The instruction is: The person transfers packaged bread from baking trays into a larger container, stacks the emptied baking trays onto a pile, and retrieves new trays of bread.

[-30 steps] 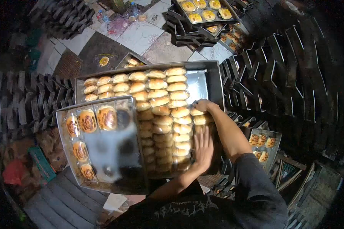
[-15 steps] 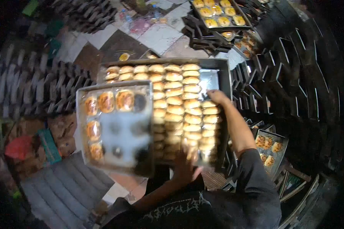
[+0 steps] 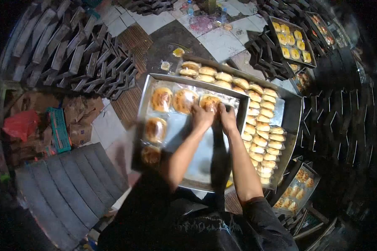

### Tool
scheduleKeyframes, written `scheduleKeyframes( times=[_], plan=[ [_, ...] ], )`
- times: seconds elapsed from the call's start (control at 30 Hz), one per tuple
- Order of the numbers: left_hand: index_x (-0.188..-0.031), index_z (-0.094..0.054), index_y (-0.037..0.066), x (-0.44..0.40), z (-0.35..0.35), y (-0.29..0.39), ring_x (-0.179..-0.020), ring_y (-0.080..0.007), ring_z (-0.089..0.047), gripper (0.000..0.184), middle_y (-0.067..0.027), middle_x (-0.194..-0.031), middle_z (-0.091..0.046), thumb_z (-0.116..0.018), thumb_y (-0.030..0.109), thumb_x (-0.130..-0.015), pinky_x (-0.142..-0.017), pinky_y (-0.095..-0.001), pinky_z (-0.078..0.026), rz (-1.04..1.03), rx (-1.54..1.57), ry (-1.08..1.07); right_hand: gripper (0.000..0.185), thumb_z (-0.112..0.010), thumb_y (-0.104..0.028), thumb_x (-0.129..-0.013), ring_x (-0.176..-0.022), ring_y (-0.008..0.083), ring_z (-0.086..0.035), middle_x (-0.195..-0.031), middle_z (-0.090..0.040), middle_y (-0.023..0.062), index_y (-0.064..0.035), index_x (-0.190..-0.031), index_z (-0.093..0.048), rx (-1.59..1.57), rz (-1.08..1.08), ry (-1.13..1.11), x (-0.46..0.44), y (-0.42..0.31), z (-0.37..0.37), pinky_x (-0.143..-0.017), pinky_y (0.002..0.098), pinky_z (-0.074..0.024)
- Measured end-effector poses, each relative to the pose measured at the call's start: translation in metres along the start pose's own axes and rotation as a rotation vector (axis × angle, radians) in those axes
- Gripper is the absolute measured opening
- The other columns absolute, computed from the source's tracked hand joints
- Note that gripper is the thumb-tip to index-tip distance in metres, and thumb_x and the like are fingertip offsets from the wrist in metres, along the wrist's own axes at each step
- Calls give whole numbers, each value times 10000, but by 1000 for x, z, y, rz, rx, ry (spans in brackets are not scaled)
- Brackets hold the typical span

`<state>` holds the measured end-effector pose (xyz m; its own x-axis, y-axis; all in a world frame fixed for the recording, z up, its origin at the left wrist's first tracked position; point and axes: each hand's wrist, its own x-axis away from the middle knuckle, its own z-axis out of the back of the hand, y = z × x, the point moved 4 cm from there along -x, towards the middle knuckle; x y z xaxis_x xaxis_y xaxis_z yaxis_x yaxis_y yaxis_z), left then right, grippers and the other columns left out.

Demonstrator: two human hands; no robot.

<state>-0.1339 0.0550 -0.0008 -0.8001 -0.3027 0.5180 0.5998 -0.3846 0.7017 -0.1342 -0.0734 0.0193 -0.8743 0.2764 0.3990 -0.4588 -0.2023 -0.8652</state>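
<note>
A metal tray (image 3: 152,78) in front of me holds plastic-wrapped browned buns along its far and left sides. In the far row, both my hands are at a wrapped bun (image 3: 209,101). My left hand (image 3: 202,119) grips its near left edge with curled fingers, partly hiding it. Against its right edge is my right hand (image 3: 228,118), closed on the bun's wrapper. The tray's middle shows bare metal. Under and to the right of this tray is a larger, deeper tray (image 3: 296,121) packed with rows of wrapped buns standing on edge.
Stacked dark trays (image 3: 71,54) rise at the left, and more stacks (image 3: 335,121) line the right. A tray of yellow-topped buns (image 3: 290,40) sits at the far right. Another bun tray (image 3: 296,190) is at the lower right. Flat dark trays (image 3: 71,184) lie lower left, near a red bag (image 3: 21,125).
My right hand has left the large tray's buns and come over the smaller tray. My left hand has moved forward to the same bun. The view has shifted, and the trays appear turned.
</note>
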Motion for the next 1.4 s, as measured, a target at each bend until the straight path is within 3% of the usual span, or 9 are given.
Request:
scheduleKeyframes(
  times=[0.1, 0.2, 0.4, 0.53, 0.87, 1.0, 1.17, 1.3, 1.4],
  plan=[
    [-1255, -296, -30, -4, -5, -6, -1253, -390, -180, 669, -299, -1306, -244, -404, 464, -816, -1025, -433, -169, 257, 122, -157, 450, -467, -282, -872, -889, 211, -549, -1017, -565, 165, 87, -1127, -438, -229, -103, -77, 9, -1, -5, -792, 295, -423],
    [-1187, -430, 93, 42, 66, 40, -1248, -438, -137, 569, -301, -1304, -244, -288, 522, -841, -1007, -525, -77, 10, -169, -153, 481, -432, -305, -887, -1027, 192, -487, -1094, -531, 147, 70, -1188, -405, -439, -209, -83, 42, -35, -7, -895, 296, -373],
    [-1211, -363, -60, -44, 100, -3, -1220, -418, -239, 757, -319, -1280, -275, -247, 583, -829, -996, -496, -155, 4, -55, -2, 475, -436, -341, -861, -900, 224, -472, -961, -521, 187, 93, -1053, -430, -207, -236, -98, 9, -26, -103, -809, 322, -375],
    [-1291, -229, -71, -18, 136, 33, -1270, -332, -191, 920, -287, -1321, -238, -224, 689, -773, -1012, -429, -189, 158, 341, -503, 373, -407, -253, -882, -962, 183, -458, -1027, -456, 122, 9, -1143, -356, -445, 14, 103, 48, -43, -99, -847, 322, -380],
    [-1215, -416, -6, -60, 190, -1, -1119, -187, -398, 721, -137, -1223, -444, -324, 597, -830, -967, -318, -267, 185, 397, -369, 400, -392, -249, -826, -907, 193, -455, -1005, -501, 137, 54, -1087, -413, -553, -78, -278, 27, -46, -175, -822, 296, -366],
    [-1217, -366, -5, -111, 161, -34, -1009, -206, -490, 733, -129, -1073, -514, -420, 591, -793, -828, -330, -429, -216, 412, -515, 625, -461, -466, -830, -1056, 225, -423, -1134, -452, 161, 27, -1191, -330, -651, -81, -289, 13, -30, -179, -899, 337, -354],
    [-1257, -311, -20, 4, 153, 16, -1126, -238, -425, 433, -143, -1273, -374, -343, 251, -921, -956, -342, -363, -73, 570, -576, 771, -410, -507, -841, -1249, 274, -219, -1352, -190, 207, -3, -1336, -100, -474, 48, -307, 82, -99, -69, -1020, 347, -204],
    [-1090, -465, -67, 110, 81, 77, -1001, -230, -484, 366, -176, -1147, -466, -508, 212, -857, -836, -347, -395, -392, 303, -607, 760, -456, -414, -845, -1254, 268, -206, -1361, -181, 193, -1, -1342, -57, -635, -20, -68, 130, -84, 51, -1030, 326, -169],
    [-1337, -207, 50, 153, -26, 106, -1228, -222, -261, 653, -118, -1323, -307, -452, 418, -855, -1006, -326, -207, -200, 354, -1017, 756, -467, -382, -841, -1271, 264, -173, -1376, -159, 191, 6, -1342, -54, -592, -95, 123, 123, -41, 150, -1035, 314, -146]
  ],
)
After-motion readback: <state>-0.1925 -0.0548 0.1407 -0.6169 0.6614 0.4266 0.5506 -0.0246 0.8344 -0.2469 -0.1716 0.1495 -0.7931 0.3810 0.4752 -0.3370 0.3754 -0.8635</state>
